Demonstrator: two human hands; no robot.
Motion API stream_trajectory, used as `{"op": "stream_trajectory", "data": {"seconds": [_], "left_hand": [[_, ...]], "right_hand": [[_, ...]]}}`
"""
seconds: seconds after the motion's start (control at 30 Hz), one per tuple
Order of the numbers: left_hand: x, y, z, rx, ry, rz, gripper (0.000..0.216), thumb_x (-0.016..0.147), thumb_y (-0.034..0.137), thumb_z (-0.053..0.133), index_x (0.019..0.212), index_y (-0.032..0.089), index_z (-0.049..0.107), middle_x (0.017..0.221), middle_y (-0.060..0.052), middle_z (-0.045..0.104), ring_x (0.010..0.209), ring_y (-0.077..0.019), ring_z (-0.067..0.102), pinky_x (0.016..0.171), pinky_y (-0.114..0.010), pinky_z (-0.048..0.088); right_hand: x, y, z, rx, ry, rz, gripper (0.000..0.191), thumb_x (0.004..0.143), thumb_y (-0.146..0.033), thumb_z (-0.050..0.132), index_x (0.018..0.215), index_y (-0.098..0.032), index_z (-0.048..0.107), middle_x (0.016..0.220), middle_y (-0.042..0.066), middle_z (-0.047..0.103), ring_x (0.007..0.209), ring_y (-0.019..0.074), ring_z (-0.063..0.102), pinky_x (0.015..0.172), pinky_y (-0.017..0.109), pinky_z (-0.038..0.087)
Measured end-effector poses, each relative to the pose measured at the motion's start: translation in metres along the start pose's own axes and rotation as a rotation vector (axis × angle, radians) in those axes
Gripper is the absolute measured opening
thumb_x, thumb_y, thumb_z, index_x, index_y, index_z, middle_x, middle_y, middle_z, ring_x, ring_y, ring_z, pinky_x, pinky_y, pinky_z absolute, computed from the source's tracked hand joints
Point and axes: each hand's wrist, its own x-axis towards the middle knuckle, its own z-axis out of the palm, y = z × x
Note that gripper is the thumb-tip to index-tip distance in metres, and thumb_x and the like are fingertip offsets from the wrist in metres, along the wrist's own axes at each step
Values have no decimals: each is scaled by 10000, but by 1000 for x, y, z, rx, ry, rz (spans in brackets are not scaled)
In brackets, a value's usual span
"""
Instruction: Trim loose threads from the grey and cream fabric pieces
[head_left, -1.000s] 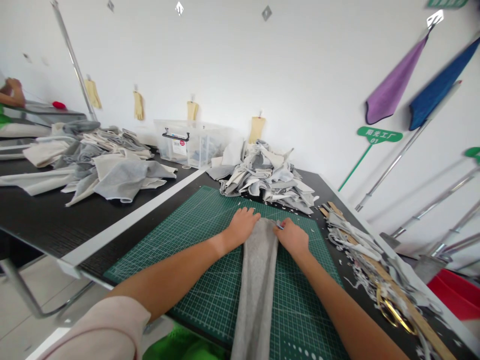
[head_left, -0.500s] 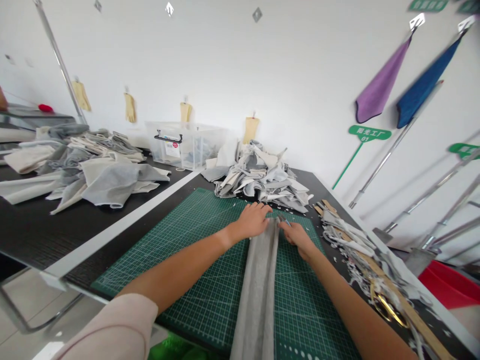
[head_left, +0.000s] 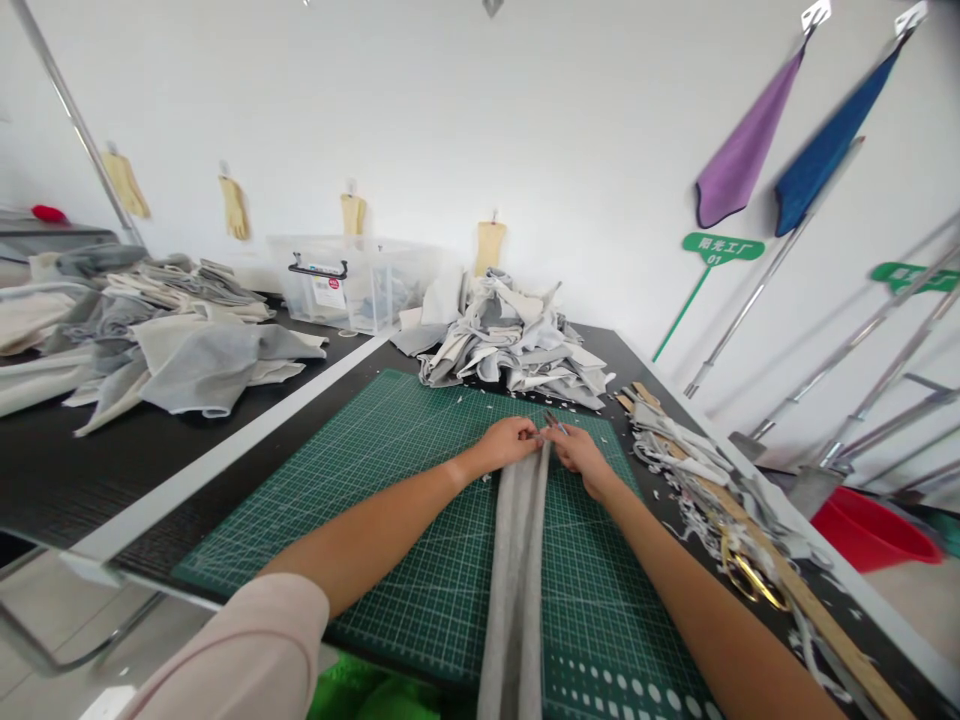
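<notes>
Green cutting mat (head_left: 255,530) covers your bench, the grey fabric strip (head_left: 514,590) lying lengthwise on it, its full length still unfolded toward you. Pale offcuts (head_left: 510,345) are heaped beyond; scraps and a wooden ruler (head_left: 795,610) crowd the right. Your left hand (head_left: 502,445) rests at the strip's far end, grip unclear; your right hand (head_left: 577,455) pinches small snips (head_left: 553,423).

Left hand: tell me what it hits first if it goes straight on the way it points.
The left hand would most likely meet the fingertips of the right hand first, beside a small metal tool; depth is hard to judge here.
</notes>
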Motion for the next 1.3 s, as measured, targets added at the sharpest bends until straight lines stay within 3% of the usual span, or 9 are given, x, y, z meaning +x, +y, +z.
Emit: {"op": "stream_trajectory", "data": {"seconds": [0.1, 0.17, 0.4, 0.57, 0.7, 0.9, 1.0, 1.17, 1.3], "left_hand": [[-5, 7, -1, 119, 56, 70, 209, 867, 384, 612, 859, 190, 689, 855, -33, 661, 885, -182, 587, 854, -282, 439], [-6, 10, -2, 150, 79, 42, 205, 885, 383, 587, 861, 197, 670, 897, -34, 663, 933, -189, 585, 888, -291, 428], [-10, 13, -4, 58, 82, -74, 207, 959, 375, 462, 1020, 223, 589, 857, 6, 654, 790, -160, 596, 739, -254, 428], [-9, 11, -4, 44, 46, -91, 239, 953, 396, 471, 1068, 223, 589, 955, -17, 685, 865, -171, 623, 790, -258, 442], [-6, 8, -2, 39, 44, -135, 324, 912, 443, 524, 1130, 221, 614, 1032, -41, 703, 938, -198, 640, 838, -274, 450], [0, 3, -5, 26, -49, -80, 363, 905, 488, 495, 901, 196, 710, 838, -9, 707, 799, -176, 633, 737, -248, 432], [-1, 2, -7, 22, -34, -80, 389, 889, 510, 515, 824, 178, 708, 766, 3, 683, 742, -158, 607, 684, -233, 407], [-7, 9, -8, 64, 71, -63, 357, 870, 502, 553, 852, 182, 712, 807, -3, 697, 763, -156, 604, 692, -231, 401], [-9, 13, -10, 52, 66, -90, 359, 891, 495, 525, 943, 205, 731, 883, -18, 723, 829, -174, 628, 747, -241, 426]], "right_hand": [[-1, 0, 2, -93, 31, -36, 396, 741, -555, 691, 808, -177, 594, 496, -93, 355, 416, 59, 271, 392, 208, 161], [-1, 2, 2, -87, 51, -28, 414, 743, -570, 687, 820, -171, 607, 483, -96, 337, 412, 62, 260, 394, 214, 161], [1, 4, -1, -21, 49, -30, 374, 740, -547, 700, 792, -199, 574, 464, -100, 338, 398, 69, 247, 387, 222, 148], [-2, 4, 2, -42, 85, -63, 388, 709, -540, 729, 690, -192, 559, 461, -79, 370, 420, 69, 285, 406, 220, 174], [-4, 4, 1, 56, 64, -65, 362, 703, -486, 764, 729, -182, 568, 474, -98, 330, 425, 57, 241, 404, 217, 153], [-6, 3, -2, 136, -51, -113, 373, 751, -494, 735, 883, -164, 620, 484, -111, 320, 416, 50, 205, 396, 210, 124], [-4, 4, -1, 127, -38, -104, 418, 724, -509, 755, 932, -169, 628, 487, -115, 329, 405, 51, 216, 381, 204, 130], [0, 4, 3, 79, 74, -45, 420, 693, -518, 776, 865, -164, 633, 461, -109, 331, 398, 56, 229, 368, 209, 139], [-2, 2, 4, 101, 108, -24, 427, 689, -509, 791, 872, -146, 659, 448, -110, 313, 406, 55, 216, 384, 216, 121]]}}
